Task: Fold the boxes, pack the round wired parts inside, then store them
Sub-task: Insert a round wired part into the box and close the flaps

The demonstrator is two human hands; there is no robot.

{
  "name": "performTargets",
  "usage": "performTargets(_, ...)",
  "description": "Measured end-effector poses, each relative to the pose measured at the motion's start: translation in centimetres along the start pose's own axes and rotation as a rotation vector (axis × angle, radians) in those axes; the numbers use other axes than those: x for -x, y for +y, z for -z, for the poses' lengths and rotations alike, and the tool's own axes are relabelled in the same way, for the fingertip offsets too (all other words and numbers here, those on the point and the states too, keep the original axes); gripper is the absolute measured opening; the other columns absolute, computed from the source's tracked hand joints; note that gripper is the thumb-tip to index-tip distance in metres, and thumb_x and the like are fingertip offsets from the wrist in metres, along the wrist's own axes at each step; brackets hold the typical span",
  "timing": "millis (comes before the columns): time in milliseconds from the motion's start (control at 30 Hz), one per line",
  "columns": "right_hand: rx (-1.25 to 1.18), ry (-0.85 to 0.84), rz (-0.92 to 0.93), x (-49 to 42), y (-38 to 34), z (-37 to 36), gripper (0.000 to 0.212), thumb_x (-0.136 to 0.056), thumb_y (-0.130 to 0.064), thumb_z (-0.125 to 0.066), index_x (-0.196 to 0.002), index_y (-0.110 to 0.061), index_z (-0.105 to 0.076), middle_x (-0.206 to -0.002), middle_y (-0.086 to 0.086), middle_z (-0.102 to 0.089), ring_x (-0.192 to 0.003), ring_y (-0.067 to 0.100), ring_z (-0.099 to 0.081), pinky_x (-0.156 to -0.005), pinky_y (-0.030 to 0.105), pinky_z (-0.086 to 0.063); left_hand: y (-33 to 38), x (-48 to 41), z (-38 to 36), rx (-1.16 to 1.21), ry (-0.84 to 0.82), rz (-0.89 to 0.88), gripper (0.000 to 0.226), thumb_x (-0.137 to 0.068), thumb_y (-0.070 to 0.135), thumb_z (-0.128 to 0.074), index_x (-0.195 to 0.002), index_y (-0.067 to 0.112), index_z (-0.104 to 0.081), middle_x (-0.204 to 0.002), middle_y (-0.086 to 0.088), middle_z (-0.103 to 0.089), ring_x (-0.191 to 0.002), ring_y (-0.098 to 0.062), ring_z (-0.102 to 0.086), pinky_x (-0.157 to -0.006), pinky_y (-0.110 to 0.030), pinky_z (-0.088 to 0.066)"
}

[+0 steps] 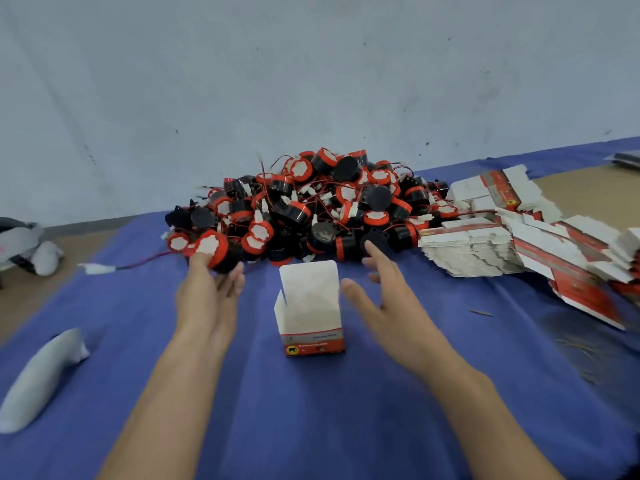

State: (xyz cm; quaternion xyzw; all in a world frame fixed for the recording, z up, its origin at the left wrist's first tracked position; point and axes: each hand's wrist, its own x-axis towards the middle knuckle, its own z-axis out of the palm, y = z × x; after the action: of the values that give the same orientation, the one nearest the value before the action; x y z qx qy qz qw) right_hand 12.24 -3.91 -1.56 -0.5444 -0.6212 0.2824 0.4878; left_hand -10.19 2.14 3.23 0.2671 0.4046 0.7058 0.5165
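Note:
A folded white and red box (pixel 309 318) stands upright on the blue cloth (pixel 311 410), its top open and its lid flap raised. My left hand (pixel 207 296) reaches to the front left of the pile and pinches a round wired part (pixel 217 250), black with a red ring and white face, between thumb and fingers. Its red wire runs left to a white connector (pixel 98 269). My right hand (pixel 379 292) hovers just right of the box with fingers spread, holding nothing. Behind lies the heap of round wired parts (pixel 311 202).
Stacks of flat unfolded boxes (pixel 485 244) lie at the right and spill toward the right edge. A pale grey pouch (pixel 41 375) lies at the near left, and a grey soft object (pixel 24 244) at the far left. A white wall stands behind the pile.

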Motion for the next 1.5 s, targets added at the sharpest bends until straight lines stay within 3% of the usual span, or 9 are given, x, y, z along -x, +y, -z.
performTargets(167,-0.072,0.255,0.184,0.3,-2.7,-0.1,0.046,-0.101,-0.049,-0.047,-0.147,-0.048,-0.039,-0.138,-0.026,-0.048,-0.129,-0.008,-0.044,-0.09,0.002,-0.039,-0.4,3.0,-0.4,-0.175,-0.169,-0.058,0.028,-0.1,0.025,-0.055,-0.121,0.01,-0.065,-0.109,-0.009,-0.072,-0.093,-0.014,-0.073,-0.073,-0.024,-0.054)
performTargets(433,-0.3,0.081,0.203,0.1,-4.8,-2.6,0.038,-0.095,-0.058,-0.057,-0.132,-0.048,-0.052,-0.127,-0.018,-0.063,-0.112,0.001,-0.064,-0.084,0.015,-0.051,-1.3,6.4,-1.8,-0.561,-0.662,-0.366,0.023,-0.101,0.032,-0.056,-0.122,0.04,-0.06,-0.113,0.019,-0.07,-0.103,0.0,-0.067,-0.077,-0.013,-0.052)
performTargets(633,-0.067,0.167,0.198,0.4,-4.3,-1.4,0.04,-0.09,-0.06,-0.053,-0.128,-0.05,-0.054,-0.125,-0.026,-0.053,-0.112,-0.004,-0.057,-0.084,0.007,-0.045,-1.3,6.7,-1.7,-0.82,-0.371,-0.897,0.007,-0.103,0.033,-0.047,-0.107,0.03,-0.052,-0.099,0.014,-0.062,-0.091,-0.002,-0.06,-0.07,-0.01,-0.045)
performTargets(733,0.045,0.228,0.254,1.2,-4.4,-1.3,0.033,-0.091,-0.059,-0.053,-0.124,-0.054,-0.052,-0.12,-0.03,-0.049,-0.11,-0.005,-0.057,-0.082,0.002,-0.041,-1.1,6.9,-1.8,-0.86,-0.45,-1.188,0.013,-0.1,0.027,-0.047,-0.108,0.019,-0.053,-0.107,0.01,-0.055,-0.088,-0.005,-0.055,-0.068,-0.016,-0.045)
performTargets(933,0.23,0.328,0.31,2.0,-4.3,-0.7,0.044,-0.093,-0.05,-0.058,-0.134,-0.054,-0.041,-0.122,-0.03,-0.039,-0.106,-0.018,-0.05,-0.071,0.007,-0.047,-1.0,8.1,-2.8,-0.56,-0.401,-0.775,0.02,-0.098,0.049,-0.05,-0.103,0.029,-0.052,-0.081,0.012,-0.062,-0.069,-0.009,-0.061,-0.055,-0.017,-0.047)
performTargets(1067,0.416,0.261,0.297,2.2,-4.2,-0.5,0.084,-0.093,-0.036,-0.063,-0.148,-0.065,-0.007,-0.115,-0.024,-0.031,-0.098,-0.009,-0.05,-0.053,0.015,-0.047,-0.2,7.4,-3.1,-0.376,-0.372,-0.64,0.017,-0.102,0.04,-0.048,-0.106,0.025,-0.057,-0.076,0.005,-0.063,-0.067,-0.013,-0.06,-0.061,-0.026,-0.051)
performTargets(1133,0.48,0.213,0.276,2.2,-4.2,-0.5,0.076,-0.092,-0.035,-0.065,-0.142,-0.065,-0.015,-0.118,-0.02,-0.032,-0.092,0.0,-0.054,-0.054,0.02,-0.049,0.1,7.4,-3.3,-0.335,-0.4,-0.608,0.025,-0.103,0.039,-0.048,-0.104,0.018,-0.062,-0.078,0.004,-0.067,-0.068,-0.012,-0.061,-0.063,-0.025,-0.051)
performTargets(1300,0.547,0.252,0.253,2.3,-4.4,-1.0,0.055,-0.091,-0.029,-0.071,-0.137,-0.03,-0.04,-0.124,-0.01,-0.048,-0.101,0.016,-0.045,-0.085,0.037,-0.045,0.9,8.8,-4.1,-0.452,-0.519,-0.699,0.021,-0.104,0.04,-0.047,-0.095,0.029,-0.063,-0.08,0.007,-0.072,-0.071,-0.009,-0.066,-0.064,-0.017,-0.049)
performTargets(1500,0.463,0.143,0.228,2.5,-4.9,-0.4,0.054,-0.09,-0.019,-0.067,-0.138,-0.03,-0.044,-0.113,-0.01,-0.035,-0.098,0.016,-0.047,-0.076,0.025,-0.041,1.4,10.7,-5.0,-0.674,-0.693,-1.003,0.03,-0.103,0.046,-0.042,-0.092,0.028,-0.063,-0.076,0.01,-0.068,-0.073,-0.009,-0.067,-0.06,-0.022,-0.05)
